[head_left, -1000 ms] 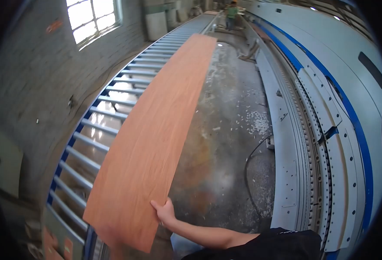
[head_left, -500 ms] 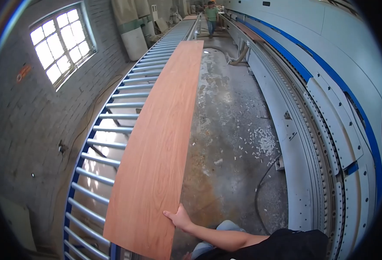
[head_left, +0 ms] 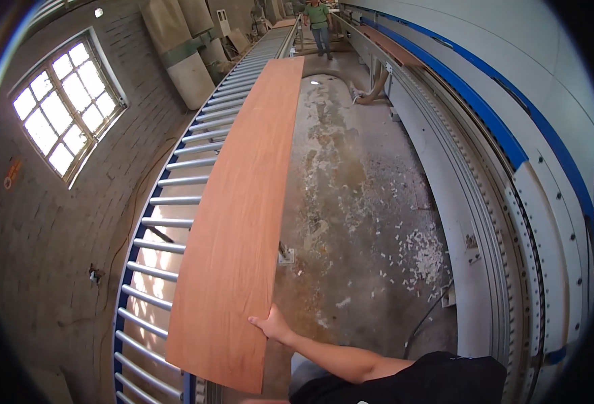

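A long reddish-brown wood-grain panel (head_left: 233, 222) lies lengthwise over a roller conveyor (head_left: 152, 271), its right edge reaching past the rollers. My right hand (head_left: 272, 326) grips that right edge close to the near end. Its thumb rests on the top face, and the other fingers are hidden below the panel. The bare forearm comes in from the lower right, out of a black sleeve. A sliver of skin shows at the bottom edge beside the panel's near corner, perhaps part of my left arm; the fingers of my left hand are out of sight.
A long white-and-blue machine (head_left: 485, 128) with a chain track runs along the right. White scraps (head_left: 425, 259) litter the concrete floor, and a thick hose (head_left: 371, 94) lies farther off. A person in a green shirt (head_left: 317, 17) stands at the far end. A brick wall with a window (head_left: 68, 104) is at left.
The view has shifted slightly, and the panel's near end now sits a little higher in the picture. My right hand keeps its hold. The person at the far end appears nearer.
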Motion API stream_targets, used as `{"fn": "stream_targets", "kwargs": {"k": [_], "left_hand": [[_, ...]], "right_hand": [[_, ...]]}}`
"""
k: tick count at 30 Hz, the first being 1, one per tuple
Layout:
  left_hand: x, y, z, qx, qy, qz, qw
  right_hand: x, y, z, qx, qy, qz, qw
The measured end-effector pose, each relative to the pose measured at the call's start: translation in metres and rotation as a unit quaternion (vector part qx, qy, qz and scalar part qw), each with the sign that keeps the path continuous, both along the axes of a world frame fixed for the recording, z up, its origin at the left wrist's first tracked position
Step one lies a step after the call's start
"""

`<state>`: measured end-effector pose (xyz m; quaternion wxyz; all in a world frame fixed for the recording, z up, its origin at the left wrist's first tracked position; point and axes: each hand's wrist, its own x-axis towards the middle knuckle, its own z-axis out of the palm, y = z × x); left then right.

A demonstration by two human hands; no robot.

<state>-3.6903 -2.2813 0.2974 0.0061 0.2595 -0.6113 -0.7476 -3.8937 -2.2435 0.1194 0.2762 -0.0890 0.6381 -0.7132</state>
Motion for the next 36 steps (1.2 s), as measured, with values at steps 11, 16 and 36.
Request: {"fn": "stream_targets", "kwargs": {"k": [11,16,36], "left_hand": [[-0.351,-0.234,-0.110,-0.686,-0.295,0.113,0.655],[-0.519,-0.261,-0.113,-0.674,-0.334,0.113,0.649],[-1.149,-0.384,-0.108,-0.663,-0.356,0.109,0.650]], "right_hand": [[-0.325,-0.075,0.034,0.025,-0.026,0.028,0.999],[-0.485,-0.111,0.035,0.094,0.008,-0.013,0.995],[-1.113,-0.244,0.009,0.089,0.005,0.012,0.996]]}}
